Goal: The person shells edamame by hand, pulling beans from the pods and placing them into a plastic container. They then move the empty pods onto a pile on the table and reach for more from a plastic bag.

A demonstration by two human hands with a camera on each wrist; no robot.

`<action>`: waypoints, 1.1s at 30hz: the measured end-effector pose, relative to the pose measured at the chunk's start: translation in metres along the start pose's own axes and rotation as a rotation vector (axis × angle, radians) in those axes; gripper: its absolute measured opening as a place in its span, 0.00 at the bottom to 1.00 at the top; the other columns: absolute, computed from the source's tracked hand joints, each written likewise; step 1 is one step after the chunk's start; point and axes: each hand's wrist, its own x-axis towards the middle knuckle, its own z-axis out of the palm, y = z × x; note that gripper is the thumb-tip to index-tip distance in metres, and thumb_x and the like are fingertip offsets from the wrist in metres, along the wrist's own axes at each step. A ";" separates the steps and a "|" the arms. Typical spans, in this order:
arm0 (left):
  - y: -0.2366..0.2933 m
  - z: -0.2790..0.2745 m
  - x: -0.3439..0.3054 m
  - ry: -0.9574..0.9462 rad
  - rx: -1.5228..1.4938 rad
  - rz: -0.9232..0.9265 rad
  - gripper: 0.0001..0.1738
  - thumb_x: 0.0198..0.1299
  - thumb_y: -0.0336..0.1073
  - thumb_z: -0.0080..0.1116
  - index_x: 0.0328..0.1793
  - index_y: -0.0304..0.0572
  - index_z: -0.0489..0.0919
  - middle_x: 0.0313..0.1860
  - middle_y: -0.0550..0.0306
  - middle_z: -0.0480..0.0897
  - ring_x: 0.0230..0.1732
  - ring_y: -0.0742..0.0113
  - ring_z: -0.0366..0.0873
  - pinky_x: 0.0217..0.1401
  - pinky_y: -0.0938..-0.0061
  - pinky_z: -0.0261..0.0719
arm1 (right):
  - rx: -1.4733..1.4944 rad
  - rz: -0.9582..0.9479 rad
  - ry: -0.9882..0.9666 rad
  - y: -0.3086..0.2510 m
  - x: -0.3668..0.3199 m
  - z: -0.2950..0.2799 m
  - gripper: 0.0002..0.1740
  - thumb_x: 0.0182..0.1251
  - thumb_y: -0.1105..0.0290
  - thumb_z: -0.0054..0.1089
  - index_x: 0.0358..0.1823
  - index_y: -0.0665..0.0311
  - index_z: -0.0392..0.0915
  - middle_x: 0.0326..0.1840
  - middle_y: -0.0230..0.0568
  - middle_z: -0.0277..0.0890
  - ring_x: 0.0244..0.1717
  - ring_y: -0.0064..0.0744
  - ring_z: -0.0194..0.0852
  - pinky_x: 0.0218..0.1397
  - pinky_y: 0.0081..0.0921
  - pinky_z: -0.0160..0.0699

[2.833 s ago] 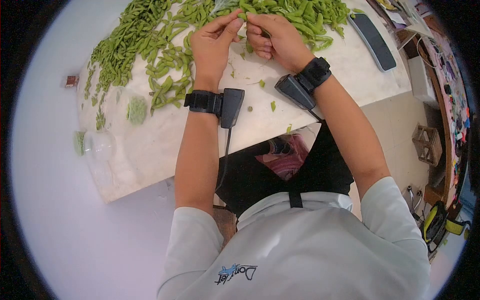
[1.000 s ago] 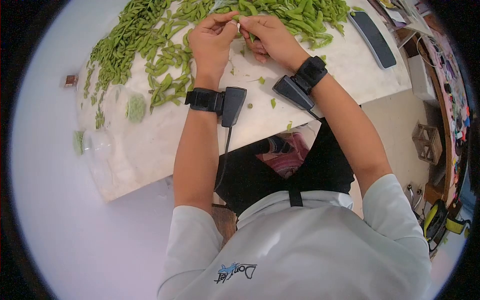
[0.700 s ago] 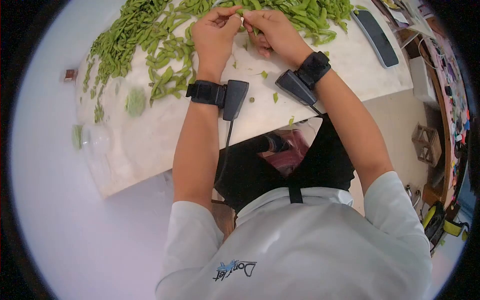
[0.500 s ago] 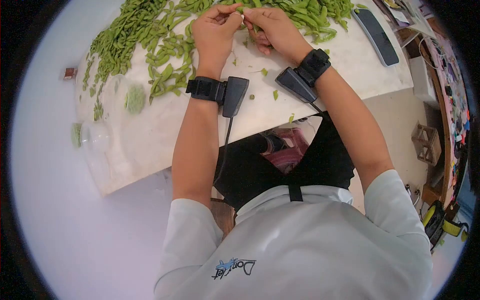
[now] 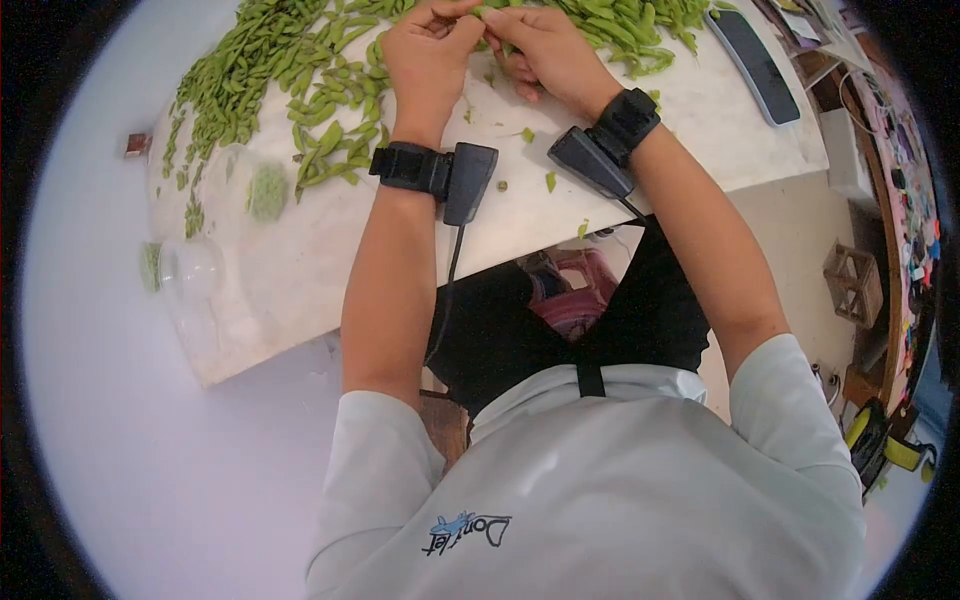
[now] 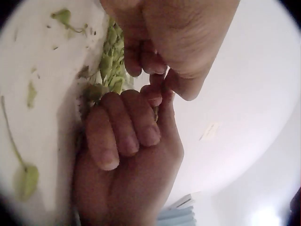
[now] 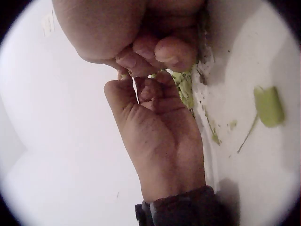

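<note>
In the head view the left hand (image 5: 425, 70) and right hand (image 5: 550, 60) meet at the top edge of the table, thumbs and index fingertips pinching a small green pod (image 5: 480, 12) between them. The left wrist view has the right hand (image 6: 127, 155) below with its other fingers curled, and the left hand (image 6: 178, 42) above; the pod is mostly hidden. From the right wrist view, the left hand (image 7: 160, 127) touches the right hand's fingertips (image 7: 136, 59). Green pods (image 5: 240, 80) lie in a heap at the left, others (image 5: 625, 35) behind the right hand.
A phone (image 5: 752, 68) lies on the table (image 5: 560, 215) at the right. Clear containers with green contents (image 5: 268, 192) lie at the left. Leaf bits (image 5: 551, 181) are scattered near the front edge, and a wooden crate (image 5: 852, 283) stands on the floor.
Both hands and the table appear slightly higher in the head view. The hands have stayed together at the fingertips, with small shifts of the fingers.
</note>
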 end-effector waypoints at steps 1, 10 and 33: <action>-0.001 0.000 0.001 0.019 -0.001 -0.021 0.12 0.58 0.22 0.56 0.47 0.28 0.83 0.29 0.59 0.83 0.26 0.77 0.74 0.31 0.84 0.72 | -0.015 0.005 0.002 -0.001 -0.001 0.001 0.19 0.79 0.62 0.42 0.28 0.62 0.70 0.12 0.25 0.59 0.09 0.19 0.54 0.14 0.21 0.59; 0.006 -0.001 0.001 -0.093 -0.327 -0.108 0.14 0.61 0.24 0.56 0.52 0.30 0.83 0.33 0.58 0.82 0.32 0.75 0.76 0.38 0.83 0.74 | 0.148 -0.015 -0.053 0.000 0.005 -0.006 0.22 0.75 0.52 0.48 0.27 0.61 0.70 0.13 0.26 0.56 0.11 0.19 0.55 0.13 0.21 0.56; 0.022 0.000 -0.003 -0.132 -0.054 -0.074 0.15 0.63 0.33 0.62 0.55 0.37 0.83 0.30 0.63 0.81 0.28 0.78 0.72 0.34 0.84 0.69 | 0.371 0.099 -0.146 -0.005 0.002 -0.008 0.19 0.78 0.55 0.43 0.28 0.57 0.64 0.14 0.17 0.49 0.13 0.12 0.45 0.13 0.15 0.52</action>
